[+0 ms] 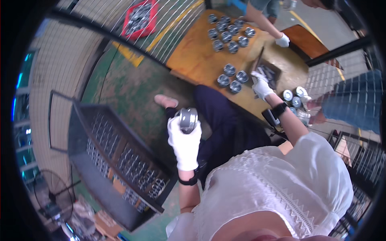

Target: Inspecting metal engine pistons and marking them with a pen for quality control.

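My left hand [185, 146], in a white glove, is closed around a shiny metal piston [188, 120], held up in front of my legs. My right hand [262, 85], also gloved, is over the near edge of a dark tray [277, 82] on the wooden table [193, 52]. Its fingers look apart and reach toward small metal pins [268, 72] in the tray; whether they touch one is too small to tell. Left of that hand stands a small group of pistons [235, 86]. A larger group of pistons [226, 37] stands farther back.
At the left, a dark metal cart [94, 154] carries rows of metal parts. A red crate [154, 20] of metal pieces lies beyond the wire mesh. Across the table, a co-worker's gloved hand [282, 40] rests near the edge. White-topped cylindrical parts [287, 95] stand at the right.
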The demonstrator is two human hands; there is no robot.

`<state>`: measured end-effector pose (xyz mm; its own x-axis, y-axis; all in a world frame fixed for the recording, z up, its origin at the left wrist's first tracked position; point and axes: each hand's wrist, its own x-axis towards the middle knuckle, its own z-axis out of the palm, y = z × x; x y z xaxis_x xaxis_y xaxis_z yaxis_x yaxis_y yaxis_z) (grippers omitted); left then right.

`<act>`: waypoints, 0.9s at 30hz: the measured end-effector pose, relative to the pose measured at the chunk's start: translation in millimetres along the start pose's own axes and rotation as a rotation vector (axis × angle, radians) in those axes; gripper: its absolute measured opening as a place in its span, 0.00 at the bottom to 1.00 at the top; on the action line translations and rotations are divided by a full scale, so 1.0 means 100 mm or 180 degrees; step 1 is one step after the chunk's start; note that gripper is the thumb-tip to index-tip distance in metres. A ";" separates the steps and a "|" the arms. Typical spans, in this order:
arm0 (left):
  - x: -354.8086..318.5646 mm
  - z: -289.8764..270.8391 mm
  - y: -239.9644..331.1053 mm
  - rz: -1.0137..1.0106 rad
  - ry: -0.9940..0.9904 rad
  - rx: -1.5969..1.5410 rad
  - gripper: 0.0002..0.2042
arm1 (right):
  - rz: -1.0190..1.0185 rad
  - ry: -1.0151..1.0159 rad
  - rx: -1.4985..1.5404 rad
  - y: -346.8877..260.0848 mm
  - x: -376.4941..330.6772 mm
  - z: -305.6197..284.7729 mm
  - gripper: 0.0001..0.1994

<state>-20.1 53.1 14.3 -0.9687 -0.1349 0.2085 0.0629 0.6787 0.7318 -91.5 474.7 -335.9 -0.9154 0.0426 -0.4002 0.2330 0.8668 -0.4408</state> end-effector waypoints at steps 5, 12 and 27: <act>-0.18 0.01 -0.29 0.0208 -0.0045 0.0384 0.18 | 0.0577 -0.0581 -0.1544 -0.13 0.33 -0.27 0.22; -0.13 0.03 -0.10 -0.0167 -0.0059 -0.0492 0.22 | -0.0008 0.1156 0.0857 -0.86 -0.10 -0.93 0.26; -0.04 -0.08 -0.19 0.0164 0.0296 -0.0747 0.23 | -0.0596 -0.1011 0.4683 -3.64 -1.31 -0.96 0.29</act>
<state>-15.7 35.3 4.8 -0.9372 -0.1776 0.3003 0.1763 0.5017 0.8469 -87.4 200.9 -46.0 -0.9063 -0.2809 -0.3157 0.4112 -0.4133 -0.8125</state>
